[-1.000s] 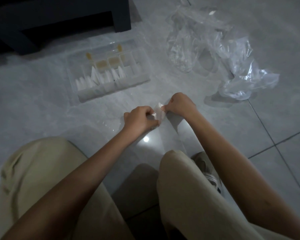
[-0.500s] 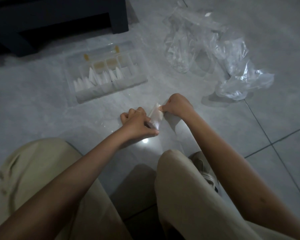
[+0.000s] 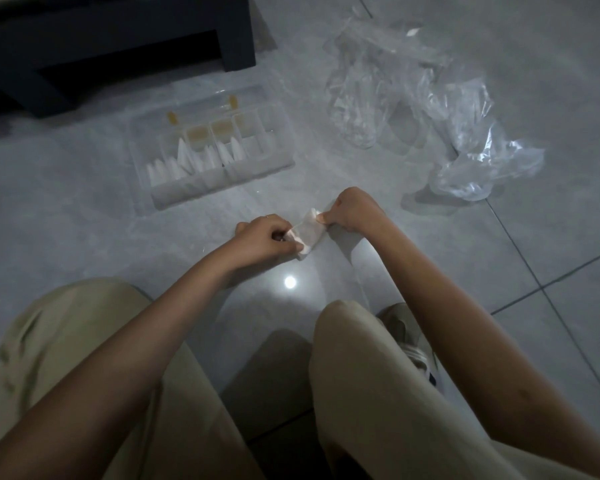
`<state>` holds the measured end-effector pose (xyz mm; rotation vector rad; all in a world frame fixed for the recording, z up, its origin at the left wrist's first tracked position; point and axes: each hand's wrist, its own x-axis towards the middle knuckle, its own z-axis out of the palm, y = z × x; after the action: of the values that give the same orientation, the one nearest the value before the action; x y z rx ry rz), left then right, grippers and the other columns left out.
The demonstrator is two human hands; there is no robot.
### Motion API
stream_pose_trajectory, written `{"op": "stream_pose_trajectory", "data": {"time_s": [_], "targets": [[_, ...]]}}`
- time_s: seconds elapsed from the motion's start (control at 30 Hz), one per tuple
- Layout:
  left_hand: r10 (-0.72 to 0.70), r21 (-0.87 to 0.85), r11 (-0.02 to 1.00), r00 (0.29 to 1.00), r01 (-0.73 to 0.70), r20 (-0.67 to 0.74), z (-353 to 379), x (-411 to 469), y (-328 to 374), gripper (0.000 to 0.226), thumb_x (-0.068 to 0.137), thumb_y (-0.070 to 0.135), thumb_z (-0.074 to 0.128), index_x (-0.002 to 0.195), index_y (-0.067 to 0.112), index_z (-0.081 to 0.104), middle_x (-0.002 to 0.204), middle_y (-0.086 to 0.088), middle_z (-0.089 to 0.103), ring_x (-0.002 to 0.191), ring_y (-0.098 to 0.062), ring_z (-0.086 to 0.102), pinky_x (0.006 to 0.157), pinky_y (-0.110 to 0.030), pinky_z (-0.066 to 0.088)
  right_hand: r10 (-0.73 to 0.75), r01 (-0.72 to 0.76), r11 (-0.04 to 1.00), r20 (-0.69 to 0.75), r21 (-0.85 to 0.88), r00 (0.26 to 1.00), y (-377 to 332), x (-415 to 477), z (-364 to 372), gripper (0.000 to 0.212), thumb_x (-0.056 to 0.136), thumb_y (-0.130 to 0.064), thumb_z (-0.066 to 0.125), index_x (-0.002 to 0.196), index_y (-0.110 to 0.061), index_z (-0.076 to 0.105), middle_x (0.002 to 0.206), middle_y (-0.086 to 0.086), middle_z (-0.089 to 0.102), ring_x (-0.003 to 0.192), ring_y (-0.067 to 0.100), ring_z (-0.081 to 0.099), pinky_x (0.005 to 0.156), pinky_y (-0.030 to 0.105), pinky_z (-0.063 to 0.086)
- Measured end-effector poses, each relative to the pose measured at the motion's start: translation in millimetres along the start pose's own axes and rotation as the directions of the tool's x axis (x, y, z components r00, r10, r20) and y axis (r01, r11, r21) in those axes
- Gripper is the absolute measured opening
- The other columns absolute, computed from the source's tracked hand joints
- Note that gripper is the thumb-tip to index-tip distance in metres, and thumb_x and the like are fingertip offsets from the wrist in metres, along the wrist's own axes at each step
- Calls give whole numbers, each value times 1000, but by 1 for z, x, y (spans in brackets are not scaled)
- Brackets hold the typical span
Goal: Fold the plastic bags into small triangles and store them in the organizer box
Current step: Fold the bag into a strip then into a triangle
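The grey tiled floor (image 3: 84,209) carries everything, with dark grout lines crossing its right side. The person's legs in beige trousers (image 3: 378,393) fill the near edge, the knees spread, and both bare forearms reach out between and over them. A dark piece of furniture (image 3: 118,39) stands at the far left corner of the floor. Toward the far right lies a crumpled heap of loose clear plastic bags (image 3: 430,109), well apart from the hands. The clear organizer box (image 3: 222,187) sits open on the floor just in front of the furniture, left of the heap and beyond the hands; white folded triangles (image 3: 184,157) stand on end in its near compartments, and yellowish patches show in the far ones. Nothing lies between the hands and the box. A grey shoe (image 3: 409,341) peeks out beside the right knee.

The left hand (image 3: 265,237) and the right hand (image 3: 355,211) each pinch one end of the folded bag (image 3: 309,232), fingers curled tight on it. It is held just above the floor at the middle, a short, whitish, translucent band tilted from near left to far right. A small bright light spot (image 3: 289,282) glints on the tile just below it.
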<state>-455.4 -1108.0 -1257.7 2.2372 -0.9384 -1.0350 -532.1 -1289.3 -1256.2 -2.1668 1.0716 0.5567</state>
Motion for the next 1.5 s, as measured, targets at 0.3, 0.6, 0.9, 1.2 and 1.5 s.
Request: {"op": "stream_pose_trajectory", "data": {"time_s": [0.3,0.6,0.9,1.2,1.5], "targets": [[-66,117,990,994,76,-84,20,2,16,24,77,49,72,83,25,67,108,6,43,111,-13,40,85,-28,17,5,-5,1000,2,3,1000,0,1,1,44,80,-38,75,60,-10,47,60,3,48,53,16,44,48,28,30],[6,179,984,992,17,-124,17,3,8,32,74,42,77,82,12,74,99,10,49,90,-9,45,83,-31,22,5,-5,1000,-6,-10,1000,0,-1,1,40,81,-35,74,63,-12,46,64,1,47,56,13,44,47,28,28],[-140,-148,983,969,111,-206,5,3,12,21,74,24,79,66,25,59,68,10,61,69,-11,59,62,-26,45,2,-2,1000,-26,17,1000,1,-2,3,46,82,-36,71,58,-13,40,59,1,42,52,15,40,47,28,25],[-187,-154,976,953,153,-238,9,-4,6,25,75,15,78,88,14,57,74,6,61,79,-18,63,68,-28,42,-23,25,998,-25,63,999,3,-7,3,38,85,-33,69,61,-12,47,58,2,54,52,16,49,51,26,36],[-104,108,985,958,137,-269,26,2,33,51,74,30,79,114,14,51,105,-2,64,95,-23,61,71,-31,42,-32,48,994,-168,94,985,8,-18,14,30,87,-35,66,67,-24,47,68,-7,56,68,15,55,51,26,33]]}}
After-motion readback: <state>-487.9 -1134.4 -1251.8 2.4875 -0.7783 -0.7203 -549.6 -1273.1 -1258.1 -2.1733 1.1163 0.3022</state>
